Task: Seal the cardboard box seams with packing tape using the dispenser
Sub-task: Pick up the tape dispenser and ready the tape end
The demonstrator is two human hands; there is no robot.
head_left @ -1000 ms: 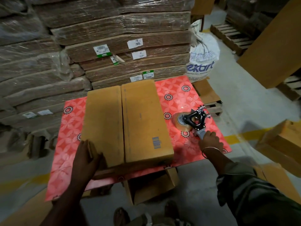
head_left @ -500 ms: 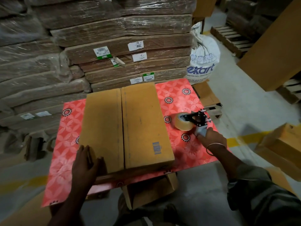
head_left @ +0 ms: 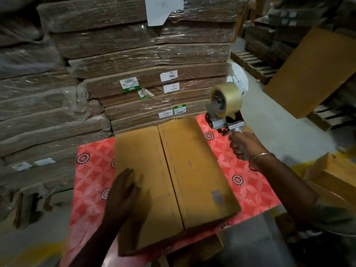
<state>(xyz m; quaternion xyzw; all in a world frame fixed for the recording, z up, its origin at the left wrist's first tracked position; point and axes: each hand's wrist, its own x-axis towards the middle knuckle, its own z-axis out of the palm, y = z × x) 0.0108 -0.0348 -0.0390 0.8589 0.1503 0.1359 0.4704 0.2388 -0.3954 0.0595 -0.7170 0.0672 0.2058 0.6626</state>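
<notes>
Fingers [head_left: 236,146] gripping tape dispenser [head_left: 224,106], left hand [head_left: 123,191] flat on box [head_left: 194,170]

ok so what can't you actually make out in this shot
Head view only:
- Left hand on the cardboard box: motion-blurred, finger detail lost.
- Tape dispenser: whether a loose tape end hangs from it, too small to tell; the right hand covers its handle.
- Box's printed mark: blurred, unreadable.
- Box's near side wall: in shadow.
- Handwritten labels on the wrapped cardboard stacks: too small to read reliably.
</notes>
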